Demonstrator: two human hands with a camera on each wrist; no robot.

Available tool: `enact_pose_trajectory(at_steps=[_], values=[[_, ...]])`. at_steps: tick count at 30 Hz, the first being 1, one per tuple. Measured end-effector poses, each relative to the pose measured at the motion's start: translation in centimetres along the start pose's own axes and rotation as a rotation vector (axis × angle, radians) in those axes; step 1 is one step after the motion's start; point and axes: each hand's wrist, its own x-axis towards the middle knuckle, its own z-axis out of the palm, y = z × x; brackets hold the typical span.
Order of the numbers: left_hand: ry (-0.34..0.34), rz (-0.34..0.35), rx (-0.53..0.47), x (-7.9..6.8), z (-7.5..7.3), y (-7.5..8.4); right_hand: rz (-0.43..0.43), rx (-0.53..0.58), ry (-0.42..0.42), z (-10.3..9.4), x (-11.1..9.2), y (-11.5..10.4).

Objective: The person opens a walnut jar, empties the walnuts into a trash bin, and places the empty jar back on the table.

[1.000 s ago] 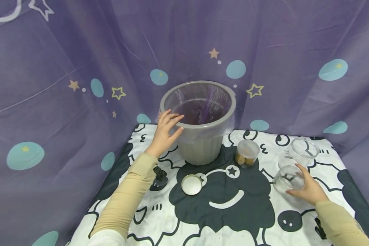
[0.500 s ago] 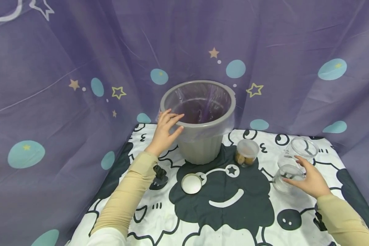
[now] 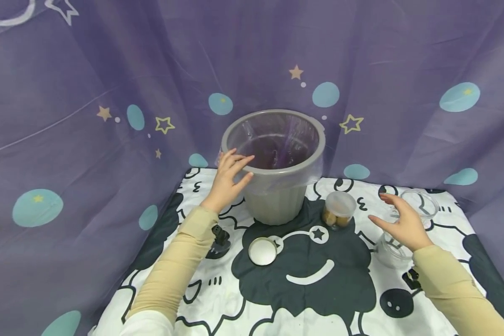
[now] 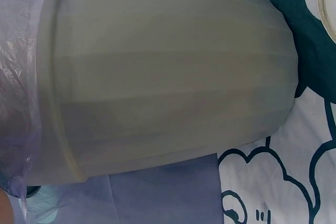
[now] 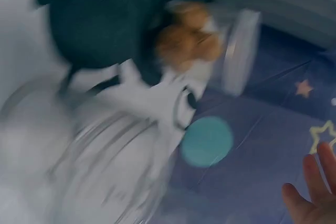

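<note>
My left hand (image 3: 228,182) rests at the near left rim of a grey trash bin (image 3: 273,205), fingers spread and fairly straight. In the left wrist view the bin's ribbed wall (image 4: 168,77) fills most of the picture, and only a sliver of hand shows. My right hand (image 3: 405,226) hangs above the clear jars at the right, thumb and fingers apart with nothing between them. Below it stands a clear empty jar (image 3: 390,256), partly hidden by the wrist. Another clear jar (image 3: 428,205) stands behind. A lidded jar (image 5: 181,43) contains brown round pieces.
A clear purplish bag (image 3: 285,140) lines the bin. A round white lid with a gold rim (image 3: 262,252) lies flat on the black-and-white printed cloth (image 3: 302,322). Purple curtain (image 3: 172,60) hangs behind and at the sides.
My right hand has come away from the near clear jar, rising and moving left and back, while the jar stays standing. My left hand keeps its place at the bin rim.
</note>
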Motion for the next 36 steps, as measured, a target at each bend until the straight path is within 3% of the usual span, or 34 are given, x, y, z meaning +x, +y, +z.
enact_pose_trajectory(at_steps=[7, 11, 16, 23, 26, 36], values=[[-0.003, -0.019, -0.010, -0.1, 0.2, 0.3, 0.058, 0.264, 0.013, 2.7, 1.8, -1.9], [0.005, -0.012, -0.018, -0.3, 0.3, 0.2, 0.157, 0.350, 0.043, 4.7, 2.2, -2.2], [0.036, 0.006, -0.029, -0.1, 0.4, 0.1, 0.285, 0.380, 0.193, 7.3, 2.5, -1.9], [0.042, 0.025, -0.033, 0.1, 0.6, 0.0, 0.341, 0.372, 0.434, 10.3, 1.7, -0.2], [0.051, 0.029, -0.034, 0.1, 0.7, -0.1, 0.369, 0.367, 0.486, 11.2, 1.6, 0.4], [0.046, 0.009, -0.039, -0.1, 0.7, -0.2, 0.536, 0.389, 0.369, 12.9, 1.5, 1.9]])
